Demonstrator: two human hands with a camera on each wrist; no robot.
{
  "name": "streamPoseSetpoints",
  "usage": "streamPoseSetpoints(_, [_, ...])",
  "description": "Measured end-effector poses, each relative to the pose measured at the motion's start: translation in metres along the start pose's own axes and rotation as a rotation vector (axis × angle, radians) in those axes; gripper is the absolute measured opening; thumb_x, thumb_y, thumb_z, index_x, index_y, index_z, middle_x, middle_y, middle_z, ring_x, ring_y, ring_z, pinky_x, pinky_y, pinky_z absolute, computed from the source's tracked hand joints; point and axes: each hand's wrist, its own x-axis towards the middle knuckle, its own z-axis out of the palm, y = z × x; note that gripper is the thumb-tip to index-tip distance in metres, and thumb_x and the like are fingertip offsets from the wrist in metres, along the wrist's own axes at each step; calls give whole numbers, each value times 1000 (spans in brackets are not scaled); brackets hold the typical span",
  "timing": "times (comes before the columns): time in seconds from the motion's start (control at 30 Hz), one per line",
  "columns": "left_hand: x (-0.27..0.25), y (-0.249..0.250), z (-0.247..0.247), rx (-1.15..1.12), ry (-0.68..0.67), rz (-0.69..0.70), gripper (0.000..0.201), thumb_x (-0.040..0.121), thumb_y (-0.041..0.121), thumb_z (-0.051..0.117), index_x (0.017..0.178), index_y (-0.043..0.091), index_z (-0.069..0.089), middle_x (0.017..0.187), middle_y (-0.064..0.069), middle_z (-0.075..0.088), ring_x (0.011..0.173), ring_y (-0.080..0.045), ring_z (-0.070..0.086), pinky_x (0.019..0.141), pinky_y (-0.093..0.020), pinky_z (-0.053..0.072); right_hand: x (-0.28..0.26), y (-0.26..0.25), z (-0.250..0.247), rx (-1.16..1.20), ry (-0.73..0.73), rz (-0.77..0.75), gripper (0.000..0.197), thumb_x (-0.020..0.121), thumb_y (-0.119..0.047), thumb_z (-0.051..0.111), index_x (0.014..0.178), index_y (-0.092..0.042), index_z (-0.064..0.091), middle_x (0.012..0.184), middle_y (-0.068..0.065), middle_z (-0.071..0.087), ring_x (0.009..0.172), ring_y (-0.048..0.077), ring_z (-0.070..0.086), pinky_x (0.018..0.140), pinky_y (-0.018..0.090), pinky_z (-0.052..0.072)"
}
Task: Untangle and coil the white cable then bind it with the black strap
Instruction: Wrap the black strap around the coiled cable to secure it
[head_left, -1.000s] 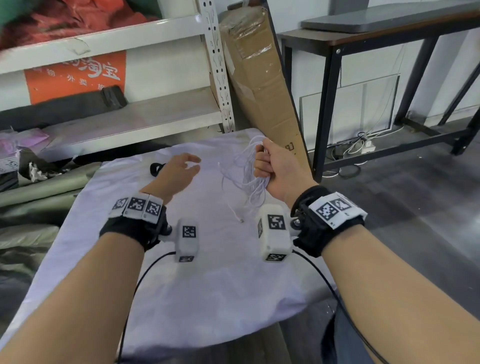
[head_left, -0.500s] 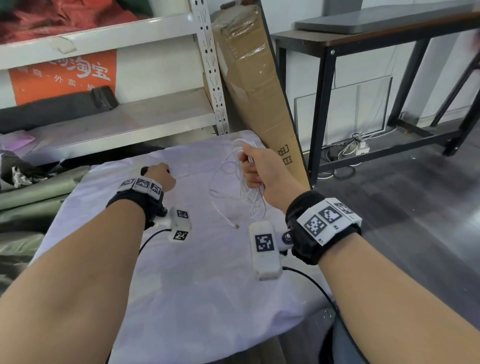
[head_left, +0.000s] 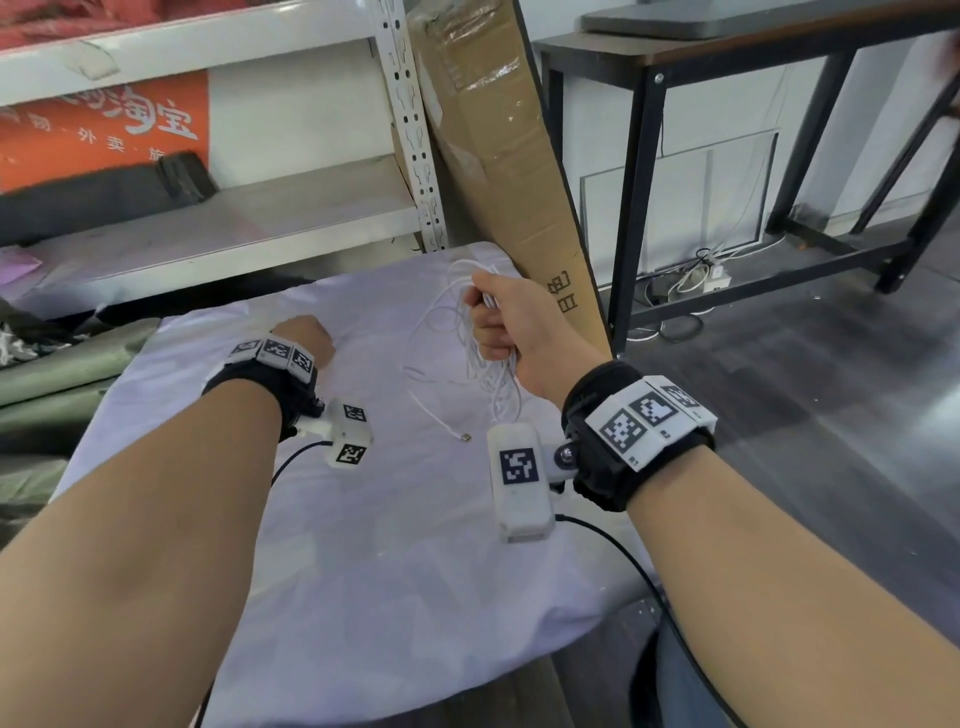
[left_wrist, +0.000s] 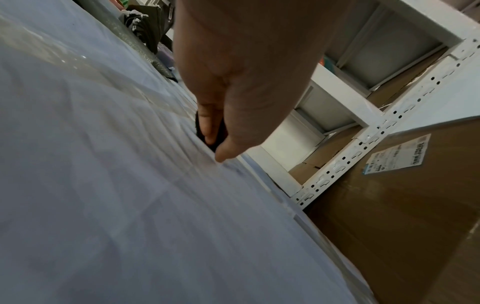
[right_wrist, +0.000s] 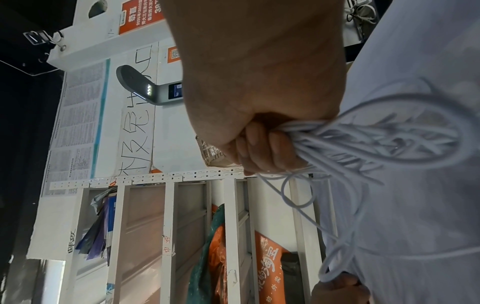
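White cable (head_left: 488, 358) is gathered into a loose bunch of thin loops and is gripped by the curled fingers (right_wrist: 262, 148) of the right hand (head_left: 511, 332), held above the pale cloth (head_left: 405, 545), with one plug end trailing onto it. Black strap (left_wrist: 211, 133) is seen only as a dark patch on the cloth, pinched between finger and thumb of the left hand (left_wrist: 239, 86), whose forearm is stretched forward over the cloth.
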Motion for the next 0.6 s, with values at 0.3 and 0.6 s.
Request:
streamPoseSetpoints(0.3, [-73, 19, -26, -998, -64, 129, 17, 88, 11, 64, 101, 7, 54, 89, -9, 58, 71, -17, 56, 64, -22, 47, -1, 5, 6, -94, 44, -62, 30, 100, -21, 41, 71, -14, 45, 41, -9, 33, 34, 6, 24, 34, 18, 21])
streamPoseSetpoints(0.6, [-154, 34, -62, -1241, -283, 416, 9, 90, 5, 59, 94, 12, 63, 84, -6, 62, 77, -18, 50, 74, -25, 44, -12, 11, 19, -206, 24, -118, 25, 94, -33, 55, 85, -10, 57, 44, -9, 32, 41, 8, 25, 39, 18, 23])
